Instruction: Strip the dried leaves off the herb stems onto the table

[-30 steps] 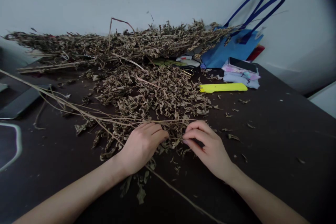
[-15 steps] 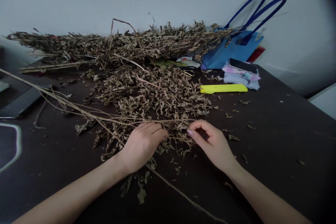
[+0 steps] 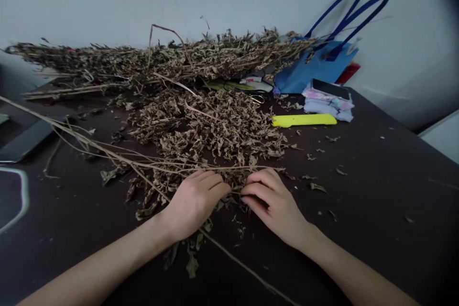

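Observation:
A long dried plant stem [image 3: 118, 157] with several thin branches runs from the left edge to the middle of the table. My left hand [image 3: 198, 201] is closed on its branches, palm down, and hides the part it grips. Close to its right, my right hand [image 3: 274, 201] pinches a thin branch of the same stem between thumb and fingers. Under and behind both hands lies a loose heap of dried leaves [image 3: 215, 126]. One branch [image 3: 244, 260] slants out below my left hand toward the front, and a few greenish leaves [image 3: 192, 263] hang by it.
A big bundle of dried plants [image 3: 118, 62] lies along the wall. Toward the right are a blue bag [image 3: 304, 74], a phone [image 3: 330, 89] on folded cloth [image 3: 328, 107], a yellow strip [image 3: 304, 120] and scissors handles [image 3: 257, 99]. A dark flat object [image 3: 30, 139] lies left.
My right hand has moved left and slightly down, closer to my left hand, and its fingers now reach the branch nearer to it. My left hand has stayed almost in place.

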Motion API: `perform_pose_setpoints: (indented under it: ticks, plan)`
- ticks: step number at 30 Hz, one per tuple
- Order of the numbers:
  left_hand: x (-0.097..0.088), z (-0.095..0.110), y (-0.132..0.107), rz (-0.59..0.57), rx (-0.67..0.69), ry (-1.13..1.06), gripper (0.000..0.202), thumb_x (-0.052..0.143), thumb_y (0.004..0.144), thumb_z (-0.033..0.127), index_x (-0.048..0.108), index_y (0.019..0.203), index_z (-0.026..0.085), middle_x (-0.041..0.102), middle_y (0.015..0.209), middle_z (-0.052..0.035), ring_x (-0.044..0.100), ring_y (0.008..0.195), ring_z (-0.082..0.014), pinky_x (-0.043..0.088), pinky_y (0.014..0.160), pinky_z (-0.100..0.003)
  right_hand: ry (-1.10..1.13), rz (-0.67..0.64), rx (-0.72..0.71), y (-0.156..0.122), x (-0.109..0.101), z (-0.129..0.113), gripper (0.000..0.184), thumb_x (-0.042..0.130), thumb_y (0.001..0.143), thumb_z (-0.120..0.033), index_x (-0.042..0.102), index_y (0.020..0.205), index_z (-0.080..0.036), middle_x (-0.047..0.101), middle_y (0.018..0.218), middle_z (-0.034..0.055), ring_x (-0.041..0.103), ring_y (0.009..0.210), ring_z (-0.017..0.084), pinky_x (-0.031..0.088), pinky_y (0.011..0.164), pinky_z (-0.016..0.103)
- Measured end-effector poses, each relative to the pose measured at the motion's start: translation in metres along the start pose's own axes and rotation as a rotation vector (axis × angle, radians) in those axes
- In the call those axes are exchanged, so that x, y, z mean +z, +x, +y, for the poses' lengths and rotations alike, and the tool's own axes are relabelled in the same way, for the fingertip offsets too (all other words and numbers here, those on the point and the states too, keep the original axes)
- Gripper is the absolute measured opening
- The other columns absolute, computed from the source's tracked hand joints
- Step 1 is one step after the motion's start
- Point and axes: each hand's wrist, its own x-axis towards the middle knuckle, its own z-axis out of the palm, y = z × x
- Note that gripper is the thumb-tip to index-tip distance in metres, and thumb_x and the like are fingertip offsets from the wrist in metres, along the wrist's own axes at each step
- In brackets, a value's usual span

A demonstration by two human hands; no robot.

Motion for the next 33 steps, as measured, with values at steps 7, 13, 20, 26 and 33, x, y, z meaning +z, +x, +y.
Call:
perform_pose_setpoints:
  ticks: [7,13,20,26,33]
  plan:
    - [-0.0001,0.0042,0.0011,-0.003,0.034,0.007,0.024,0.035,0.094,0.018,0.059,0.088,0.015,0.057,0.077,-0.0033,0.051,0.072,-0.0156,0.038,0.066,-0.030,0.021,-0.039,0.073,-0.0011,0.0032,-0.0011,0.010,0.054,0.083,-0.013,0.059,0.088,-0.020,0.051,0.089,0.0056,0.048,0.089,0.020,0.044,0.078,0.035]
    - [0.0011,0.0054,0.0016,-0.011,0.049,0.034,0.024,0.036,0.093,0.017,0.059,0.086,0.014,0.056,0.075,-0.0026,0.050,0.072,-0.0159,0.038,0.066,-0.030,0.027,-0.065,0.105,0.0000,0.0044,-0.0026,0.009,0.055,0.082,-0.011,0.056,0.084,-0.020,0.050,0.088,0.0047,0.047,0.087,0.019,0.043,0.077,0.034]
    - [0.0016,0.0054,0.0006,-0.023,0.047,0.051,0.022,0.037,0.093,0.016,0.059,0.088,0.015,0.056,0.077,-0.0027,0.051,0.073,-0.0154,0.039,0.066,-0.030,0.007,-0.097,0.114,0.0005,0.0061,-0.0030,0.011,0.053,0.083,-0.009,0.051,0.080,-0.019,0.048,0.086,0.0039,0.045,0.086,0.019,0.042,0.076,0.034]
    - [0.0019,0.0053,0.0009,-0.031,0.038,0.039,0.022,0.038,0.093,0.017,0.059,0.088,0.015,0.056,0.077,-0.0026,0.050,0.073,-0.0159,0.038,0.067,-0.030,-0.049,-0.104,0.088,0.0002,0.0056,-0.0028,0.011,0.051,0.084,-0.010,0.049,0.078,-0.019,0.048,0.084,0.0039,0.044,0.084,0.019,0.041,0.075,0.034]
    - [0.0022,0.0031,0.0001,-0.020,0.021,0.037,0.022,0.036,0.093,0.018,0.058,0.087,0.015,0.056,0.077,-0.0030,0.051,0.073,-0.0162,0.038,0.067,-0.030,-0.090,-0.072,0.068,-0.0011,0.0054,0.0005,0.009,0.054,0.083,-0.013,0.050,0.077,-0.018,0.049,0.086,0.0042,0.046,0.085,0.019,0.042,0.076,0.034]
